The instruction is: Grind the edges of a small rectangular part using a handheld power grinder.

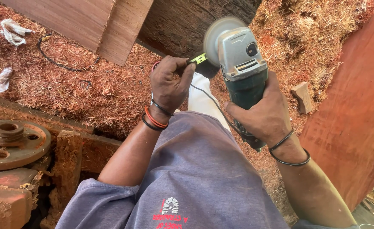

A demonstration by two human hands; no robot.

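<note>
The right hand (pixel 267 113) wraps tightly around the green body of an angle grinder (pixel 242 72), its disc against dark wood (pixel 182 25) at the far side. The left hand (pixel 168 85) closes on what seems to be the side handle (pixel 199 59). Sawdust (pixel 89 89) covers the ground.

Angle grinder (pixel 243 80): matt grey metal head, dark green plastic body, dusty; disc (pixel 214 34) pale, worn, smooth. Side handle (pixel 199 59): yellow-green plastic. Wood block (pixel 182 25) at 12 o'clock: dark, rough. Planks (pixel 89 23) at 11 o'clock and board (pixel 357 110) at 3 o'clock: reddish wood, smooth-sawn, matt. Floor: coarse red sawdust (pixel 81 85). Flange (pixel 11 142) at 9 o'clock: rusty rough metal. Shirt (pixel 195 169): soft blue-grey cloth. Wrist bands (pixel 155 118): glossy rubber.
</note>
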